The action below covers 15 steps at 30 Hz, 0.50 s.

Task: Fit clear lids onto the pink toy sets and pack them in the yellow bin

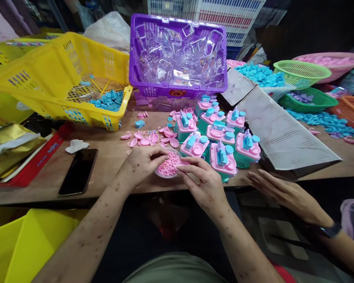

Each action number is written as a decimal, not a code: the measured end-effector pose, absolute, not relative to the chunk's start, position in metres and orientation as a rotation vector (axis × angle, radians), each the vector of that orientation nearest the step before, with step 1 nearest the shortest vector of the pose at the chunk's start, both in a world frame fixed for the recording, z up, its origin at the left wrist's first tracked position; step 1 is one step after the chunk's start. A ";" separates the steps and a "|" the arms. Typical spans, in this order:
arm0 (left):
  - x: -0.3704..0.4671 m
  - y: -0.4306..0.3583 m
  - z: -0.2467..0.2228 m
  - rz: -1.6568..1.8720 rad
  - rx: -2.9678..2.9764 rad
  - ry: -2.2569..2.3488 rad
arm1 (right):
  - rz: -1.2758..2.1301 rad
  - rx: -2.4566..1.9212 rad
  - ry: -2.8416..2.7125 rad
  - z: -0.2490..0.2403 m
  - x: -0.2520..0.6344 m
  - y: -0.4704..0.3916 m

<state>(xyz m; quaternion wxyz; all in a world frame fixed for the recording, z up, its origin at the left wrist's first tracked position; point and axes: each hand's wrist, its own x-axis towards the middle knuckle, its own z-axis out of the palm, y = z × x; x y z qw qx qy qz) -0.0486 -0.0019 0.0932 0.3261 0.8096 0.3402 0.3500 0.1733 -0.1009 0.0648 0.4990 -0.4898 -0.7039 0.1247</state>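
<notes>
My left hand [143, 164] is over the left rim of a small white bowl [168, 176], thumb and forefinger pinched together; whatever is between them is too small to make out. The bowl holds many tiny pink plastic pieces [168, 163]. At the bowl's right side my right hand [205, 182] is closed on a pink plastic piece [182, 165], partly hidden by the fingers. Loose pink oval parts [149, 138] lie just behind the bowl. Beside them stand several toy sink sets [194, 144] with pink tops, blue fittings and green bases.
Another person's hand [280, 194] reaches in at the right near the table edge. A phone [78, 173] lies left. Behind are a yellow crate [106, 118] and a purple crate [178, 89] of clear plastic cases. A cardboard flap [286, 129] slopes right, near colored baskets [309, 104].
</notes>
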 end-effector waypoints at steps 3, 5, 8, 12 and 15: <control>-0.045 0.000 0.089 0.941 2.150 0.878 | 0.302 -1.190 -1.730 0.065 0.176 -0.099; -0.043 -0.001 0.089 0.989 2.144 0.897 | 0.291 -1.184 -1.746 0.066 0.177 -0.099; -0.041 -0.004 0.093 1.020 2.066 0.890 | 0.272 -1.154 -1.763 0.067 0.178 -0.099; -0.043 -0.005 0.099 0.969 2.038 0.861 | 0.251 -1.135 -1.778 0.065 0.178 -0.098; -0.043 -0.005 0.102 0.937 2.041 0.853 | 0.255 -1.149 -1.786 0.063 0.178 -0.098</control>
